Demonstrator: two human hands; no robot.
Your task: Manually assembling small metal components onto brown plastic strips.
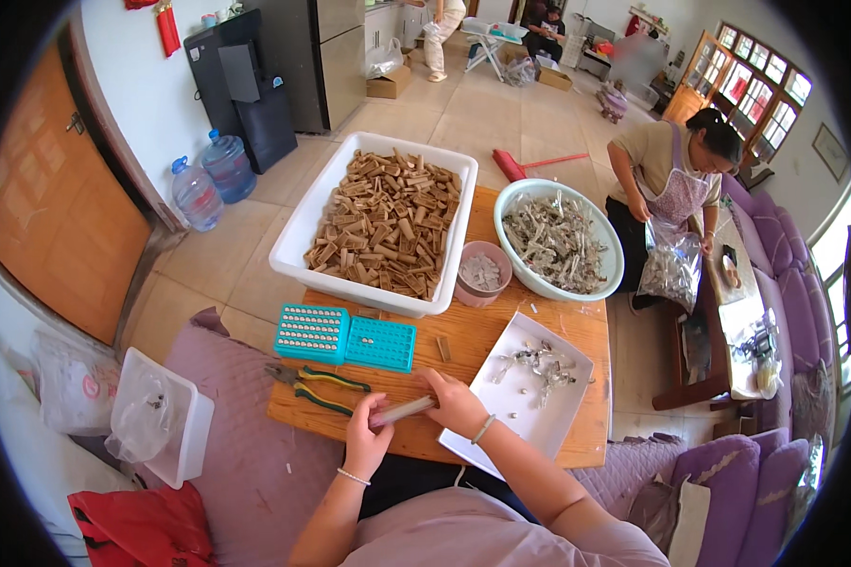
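Observation:
Over the front edge of the wooden table, a pale, flat oblong piece point(405, 410) spans my two hands. My left hand point(366, 437) grips its left end, and the fingers of my right hand point(455, 403) are closed at its other end. Pliers with green and yellow handles point(323, 386) lie just left of my left hand. Beyond them are a turquoise block with rows of small pale pieces point(312, 328) and a joined turquoise grid plate point(381, 343). A small brown piece point(443, 349) lies near my right hand. My right forearm passes over a white tray point(482, 437) containing clear and metallic bits.
A white tub point(288, 257) full of brown pieces stands at the table's far left. Beside it are a pink bowl point(485, 283) and a pale-green basin point(512, 267) of shiny bits. At right, a person point(667, 170) holds a clear plastic bag point(671, 265).

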